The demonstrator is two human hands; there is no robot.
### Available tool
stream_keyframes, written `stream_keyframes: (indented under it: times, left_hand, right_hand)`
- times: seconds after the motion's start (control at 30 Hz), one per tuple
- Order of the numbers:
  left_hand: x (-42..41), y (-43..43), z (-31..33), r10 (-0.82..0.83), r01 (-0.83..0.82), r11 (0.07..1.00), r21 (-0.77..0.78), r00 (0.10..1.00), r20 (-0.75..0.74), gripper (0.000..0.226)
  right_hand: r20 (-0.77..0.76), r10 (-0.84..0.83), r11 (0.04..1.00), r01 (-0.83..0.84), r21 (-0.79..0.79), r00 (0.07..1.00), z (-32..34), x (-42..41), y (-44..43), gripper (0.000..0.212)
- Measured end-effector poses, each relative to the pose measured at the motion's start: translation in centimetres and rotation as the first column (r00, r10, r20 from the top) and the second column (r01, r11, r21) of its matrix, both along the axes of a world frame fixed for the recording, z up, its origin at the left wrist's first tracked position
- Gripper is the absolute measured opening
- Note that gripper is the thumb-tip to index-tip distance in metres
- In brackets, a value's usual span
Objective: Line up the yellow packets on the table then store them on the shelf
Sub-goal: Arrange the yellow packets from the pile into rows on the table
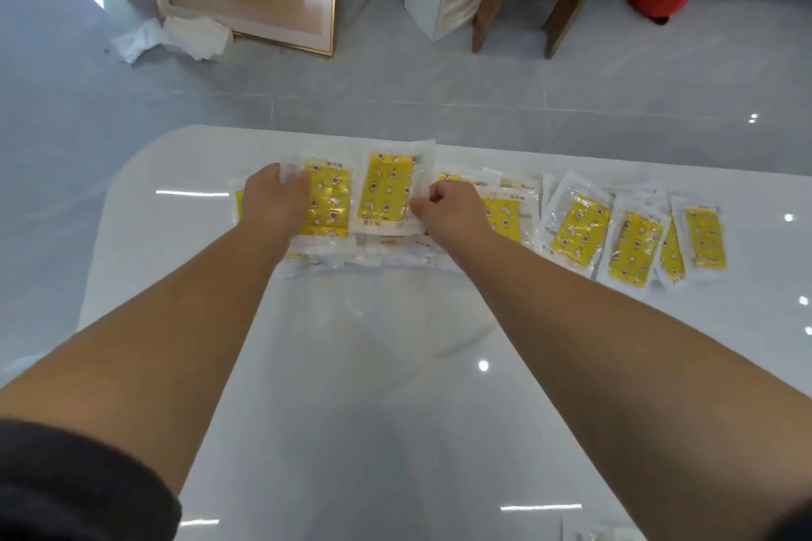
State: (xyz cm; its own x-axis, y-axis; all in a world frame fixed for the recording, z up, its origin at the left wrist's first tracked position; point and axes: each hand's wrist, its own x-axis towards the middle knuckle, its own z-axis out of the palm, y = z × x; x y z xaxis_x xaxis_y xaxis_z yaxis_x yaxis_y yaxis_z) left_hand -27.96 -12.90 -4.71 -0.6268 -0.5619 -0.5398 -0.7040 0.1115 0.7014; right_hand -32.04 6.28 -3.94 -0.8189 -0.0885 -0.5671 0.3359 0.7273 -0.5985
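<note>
The left hand (274,200) curls its fingers round a yellow packet (329,202). The right hand (448,209) pinches the middle packet (386,189), which lies between both sets of fingers. Other packets (580,228) line the bench (373,365) beyond the right fingers.

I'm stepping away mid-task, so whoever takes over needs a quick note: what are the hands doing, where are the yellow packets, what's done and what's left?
Left hand grips the left-side packet. Right hand pinches the right edge of the middle packet. The other packets lie overlapping and tilted to the right, all on the white table.
Done: rough row laid out.
Left: straighten the row, then store every packet on the shelf, which is not in view.
</note>
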Motion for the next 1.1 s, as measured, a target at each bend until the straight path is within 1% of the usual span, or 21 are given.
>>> stream_keyframes:
  times: [0.07,0.1,0.13,0.17,0.2,0.27,0.3,0.33,0.4,0.43,0.5,0.53,0.57,0.6,0.7,0.73,0.77,0.87,0.97,1.03,1.1]
  left_hand:
    - [-0.4,-0.6,-0.9,-0.002,0.007,0.997,-0.071,0.998,0.07,0.016]
    - [-0.5,-0.8,-1.3,-0.018,0.035,0.989,-0.146,0.993,0.115,0.018]
    - [-0.5,-0.8,-1.4,-0.035,0.079,0.965,-0.249,0.984,0.176,0.023]
    - [-0.5,-0.6,-1.3,-0.058,0.15,0.918,-0.367,0.967,0.25,0.032]
    - [-0.3,-0.1,-0.9,-0.099,0.246,0.842,-0.48,0.946,0.31,0.041]
    - [-0.1,1.0,-0.5,-0.284,0.429,0.647,-0.63,0.903,0.323,0.056]
    - [-0.2,1.7,-0.5,-0.408,0.506,0.571,-0.647,0.858,0.312,0.06]
    - [-0.5,2.5,-0.6,-0.523,0.589,0.493,-0.64,0.789,0.323,0.063]
    - [-1.2,4.0,-1.5,-0.68,0.73,0.329,-0.599,0.623,0.386,0.067]
    - [-1.6,4.6,-2.0,-0.726,0.769,0.236,-0.594,0.545,0.418,0.068]
    - [-2.0,5.5,-3.0,-0.774,0.797,0.031,-0.603,0.4,0.49,0.066]
    - [-2.0,5.7,-3.6,-0.775,0.801,-0.05,-0.597,0.346,0.529,0.065]
    - [-1.8,5.7,-4.1,-0.763,0.808,-0.091,-0.582,0.319,0.562,0.066]
    - [-1.4,5.6,-4.4,-0.746,0.817,-0.088,-0.57,0.325,0.581,0.067]
    - [0.2,6.1,-4.6,-0.694,0.826,0.008,-0.564,0.41,0.591,0.071]
    - [0.7,6.3,-4.5,-0.687,0.824,0.027,-0.567,0.427,0.588,0.072]
    - [1.0,6.5,-4.2,-0.686,0.82,0.043,-0.571,0.44,0.579,0.072]
    - [1.7,7.6,-2.8,-0.704,0.768,0.083,-0.635,0.496,0.508,0.071]
    - [3.6,10.3,-0.7,-0.769,0.682,0.174,-0.71,0.545,0.335,0.063]
    - [5.9,12.4,0.2,-0.812,0.675,0.237,-0.699,0.533,0.24,0.055]
    - [8.7,14.8,0.8,-0.838,0.707,0.255,-0.66,0.503,0.214,0.049]
  right_hand:
    - [0.03,0.058,0.991,-0.061,0.115,0.998,-0.7,-0.3,0.0,0.02]
    - [0.059,0.116,0.972,-0.126,0.2,0.991,-0.9,-0.5,0.1,0.014]
    - [0.073,0.195,0.929,-0.208,0.307,0.978,-0.8,-0.6,0.4,0.01]
    - [0.061,0.277,0.865,-0.276,0.418,0.959,-0.6,-0.6,0.7,0.014]
    - [0.014,0.352,0.799,-0.309,0.516,0.936,-0.5,-0.7,1.1,0.021]
    - [-0.123,0.47,0.723,-0.301,0.621,0.874,-0.5,-0.8,2.2,0.038]
    - [-0.154,0.511,0.712,-0.316,0.627,0.846,-0.8,-1.1,2.8,0.049]
    - [-0.133,0.544,0.702,-0.363,0.613,0.828,-1.1,-1.4,3.3,0.06]
    - [-0.035,0.597,0.678,-0.481,0.556,0.801,-1.9,-2.1,3.9,0.075]
    - [-0.001,0.624,0.661,-0.528,0.533,0.781,-2.3,-2.4,4.1,0.077]
    - [0.023,0.681,0.628,-0.6,0.496,0.732,-3.2,-2.7,4.3,0.073]
    - [0.015,0.708,0.613,-0.624,0.484,0.706,-3.5,-2.6,4.4,0.07]
    - [0.004,0.731,0.598,-0.644,0.478,0.683,-3.7,-2.5,4.5,0.068]
    - [-0.007,0.751,0.584,-0.659,0.475,0.66,-3.8,-2.3,4.7,0.067]
    - [-0.043,0.821,0.514,-0.704,0.491,0.569,-3.9,-1.4,5.6,0.067]
    - [-0.068,0.829,0.51,-0.701,0.498,0.554,-3.8,-1.1,5.9,0.067]
    - [-0.101,0.822,0.528,-0.685,0.502,0.56,-3.6,-0.8,6.1,0.067]
    - [-0.218,0.736,0.646,-0.568,0.511,0.641,-2.4,0.2,7.4,0.065]
    - [-0.303,0.655,0.73,-0.474,0.492,0.692,-0.7,2.3,10.5,0.059]
    - [-0.326,0.614,0.769,-0.451,0.454,0.719,0.2,4.5,13.5,0.055]
    - [-0.292,0.596,0.78,-0.451,0.435,0.748,0.9,7.4,17.1,0.054]
